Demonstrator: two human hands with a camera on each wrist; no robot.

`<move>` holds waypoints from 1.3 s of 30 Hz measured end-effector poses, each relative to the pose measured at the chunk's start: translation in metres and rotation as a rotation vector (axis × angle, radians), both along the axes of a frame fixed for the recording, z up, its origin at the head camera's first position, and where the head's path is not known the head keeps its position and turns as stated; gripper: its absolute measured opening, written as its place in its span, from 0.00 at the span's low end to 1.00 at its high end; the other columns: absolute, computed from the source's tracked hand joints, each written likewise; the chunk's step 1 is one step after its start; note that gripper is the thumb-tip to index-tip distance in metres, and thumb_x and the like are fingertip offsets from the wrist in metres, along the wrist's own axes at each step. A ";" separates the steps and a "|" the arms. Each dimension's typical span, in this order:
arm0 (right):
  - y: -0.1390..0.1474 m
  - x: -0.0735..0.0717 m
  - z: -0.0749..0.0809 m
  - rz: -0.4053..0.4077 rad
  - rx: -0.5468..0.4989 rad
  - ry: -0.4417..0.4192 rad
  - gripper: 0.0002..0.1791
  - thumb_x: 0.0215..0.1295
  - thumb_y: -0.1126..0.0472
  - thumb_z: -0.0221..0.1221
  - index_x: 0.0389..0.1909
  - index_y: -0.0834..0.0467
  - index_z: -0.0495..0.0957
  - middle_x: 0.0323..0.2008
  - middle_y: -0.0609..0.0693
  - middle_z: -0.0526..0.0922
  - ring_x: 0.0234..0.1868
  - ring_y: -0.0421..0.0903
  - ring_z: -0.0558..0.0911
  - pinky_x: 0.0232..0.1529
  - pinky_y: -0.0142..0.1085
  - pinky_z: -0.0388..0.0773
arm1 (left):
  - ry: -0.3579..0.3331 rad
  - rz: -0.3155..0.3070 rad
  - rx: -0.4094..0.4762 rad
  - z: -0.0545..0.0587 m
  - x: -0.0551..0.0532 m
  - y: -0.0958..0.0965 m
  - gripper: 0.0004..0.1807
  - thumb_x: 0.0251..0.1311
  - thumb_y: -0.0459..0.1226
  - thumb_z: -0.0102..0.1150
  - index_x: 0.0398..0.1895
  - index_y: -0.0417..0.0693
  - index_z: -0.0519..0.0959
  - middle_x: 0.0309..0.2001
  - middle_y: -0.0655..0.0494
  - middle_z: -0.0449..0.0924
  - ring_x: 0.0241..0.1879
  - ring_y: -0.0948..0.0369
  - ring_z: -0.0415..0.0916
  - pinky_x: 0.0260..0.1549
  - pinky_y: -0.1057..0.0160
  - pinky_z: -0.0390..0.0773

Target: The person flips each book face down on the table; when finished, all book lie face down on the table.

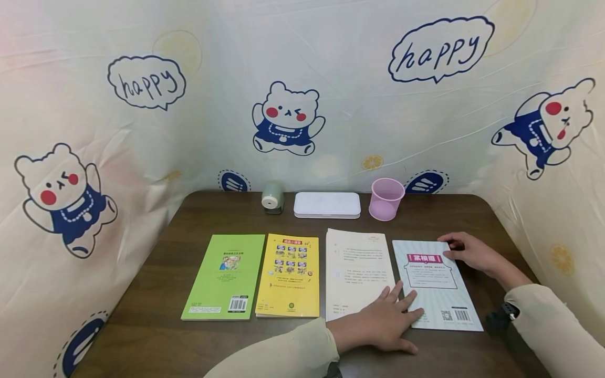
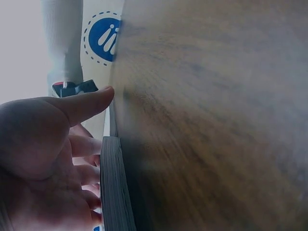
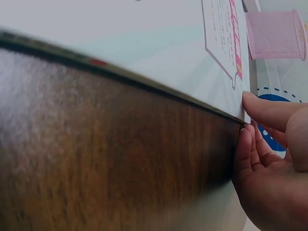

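Four books, no; several books lie in a row on the brown table (image 1: 359,346). At the right end is a light blue book (image 1: 437,296) with a pink title band. My right hand (image 1: 465,252) pinches its upper right corner; in the right wrist view the thumb (image 3: 264,109) lies on the cover and the fingers (image 3: 244,149) are at the edge. My left hand (image 1: 389,317) spreads its fingers over the lower part of the white book (image 1: 359,268) and the light blue book's lower left edge. The left wrist view shows the palm (image 2: 33,163) beside a book's page edges (image 2: 114,187).
A green book (image 1: 224,283) and a yellow book (image 1: 288,289) lie to the left. Along the back edge stand a green pencil sharpener (image 1: 272,198), a white case (image 1: 327,205) and a pink mesh cup (image 1: 385,202). A printed curtain (image 1: 345,121) surrounds the table.
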State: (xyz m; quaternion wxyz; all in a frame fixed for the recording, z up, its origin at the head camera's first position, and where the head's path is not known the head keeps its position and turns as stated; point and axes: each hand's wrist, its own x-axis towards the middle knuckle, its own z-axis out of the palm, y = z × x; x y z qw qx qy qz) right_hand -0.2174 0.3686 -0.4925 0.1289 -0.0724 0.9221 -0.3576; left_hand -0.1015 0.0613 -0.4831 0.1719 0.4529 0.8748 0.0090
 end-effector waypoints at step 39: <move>-0.042 0.011 0.022 -0.031 0.253 0.113 0.34 0.71 0.56 0.64 0.69 0.72 0.67 0.65 0.78 0.67 0.65 0.77 0.68 0.61 0.71 0.68 | -0.094 0.192 0.244 0.010 -0.034 -0.077 0.40 0.68 0.62 0.58 0.80 0.64 0.62 0.83 0.52 0.48 0.82 0.49 0.43 0.77 0.43 0.50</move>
